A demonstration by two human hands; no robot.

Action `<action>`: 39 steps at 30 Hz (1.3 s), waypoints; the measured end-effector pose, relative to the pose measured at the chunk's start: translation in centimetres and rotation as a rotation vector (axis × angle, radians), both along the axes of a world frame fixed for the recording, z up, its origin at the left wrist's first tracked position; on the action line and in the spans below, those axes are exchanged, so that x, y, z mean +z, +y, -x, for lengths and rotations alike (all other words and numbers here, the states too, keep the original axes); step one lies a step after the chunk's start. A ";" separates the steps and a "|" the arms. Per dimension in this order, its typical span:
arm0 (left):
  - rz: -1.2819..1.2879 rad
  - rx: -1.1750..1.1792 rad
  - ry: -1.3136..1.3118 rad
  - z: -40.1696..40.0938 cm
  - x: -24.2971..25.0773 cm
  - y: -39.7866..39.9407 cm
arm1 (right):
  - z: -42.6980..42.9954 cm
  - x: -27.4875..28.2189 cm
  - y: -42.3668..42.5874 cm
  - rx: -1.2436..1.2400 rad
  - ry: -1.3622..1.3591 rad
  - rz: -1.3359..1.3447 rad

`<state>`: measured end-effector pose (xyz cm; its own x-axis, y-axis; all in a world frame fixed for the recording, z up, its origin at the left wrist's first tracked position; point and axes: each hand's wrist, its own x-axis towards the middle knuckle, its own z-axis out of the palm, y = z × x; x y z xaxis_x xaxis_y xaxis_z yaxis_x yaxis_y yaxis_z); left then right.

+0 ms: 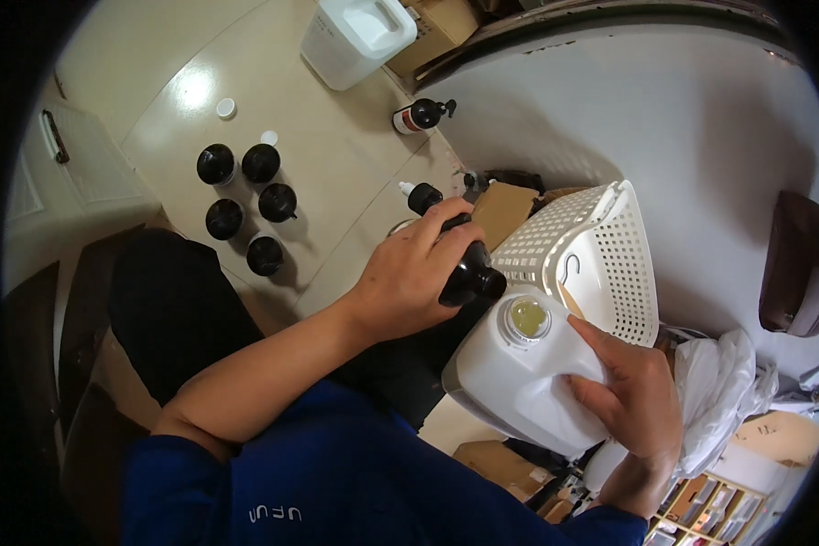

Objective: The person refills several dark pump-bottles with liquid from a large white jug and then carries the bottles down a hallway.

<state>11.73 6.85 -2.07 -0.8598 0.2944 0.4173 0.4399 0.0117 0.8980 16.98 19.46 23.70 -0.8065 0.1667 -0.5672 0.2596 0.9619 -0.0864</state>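
Note:
My left hand (pixel 409 273) grips a dark glossy bottle (pixel 465 276), tilted so its open neck sits close to the mouth of a white plastic jug (pixel 519 382). Whether the two rims touch, I cannot tell. Yellow-green liquid (pixel 529 318) shows in the jug's uncapped mouth. The jug leans, and my right hand (pixel 635 396) is closed around its handle. Just beyond my left hand is a dark-topped container with a white tip (pixel 423 196), its lower part hidden by my fingers.
Several dark bottles (pixel 261 164) stand on the tiled floor near two white caps (pixel 226 108). A second white jug (pixel 358 44) and a black pump bottle (pixel 420 116) are farther off. At right are a white perforated basket (pixel 618 273), a cardboard box (pixel 508 211) and white plastic bags (pixel 713 396).

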 end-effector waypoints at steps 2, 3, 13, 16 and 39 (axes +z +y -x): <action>-0.023 0.035 0.035 0.1 -0.3 0.1 | 0.5 -0.2 -0.1 0.013 0.004 0.000; -0.022 0.039 0.032 0.1 -0.4 0.0 | 0.7 -0.2 -0.2 0.005 -0.007 -0.005; -0.007 0.110 0.006 0.3 -1.1 -0.3 | 2.2 -0.8 -0.7 0.018 -0.039 -0.054; -0.001 0.125 -0.008 0.3 -1.4 -0.3 | 2.7 -1.2 -0.9 0.076 -0.035 -0.053; 0.005 0.161 -0.043 1.1 -3.0 -1.3 | 5.5 -2.9 -2.4 0.193 -0.073 -0.088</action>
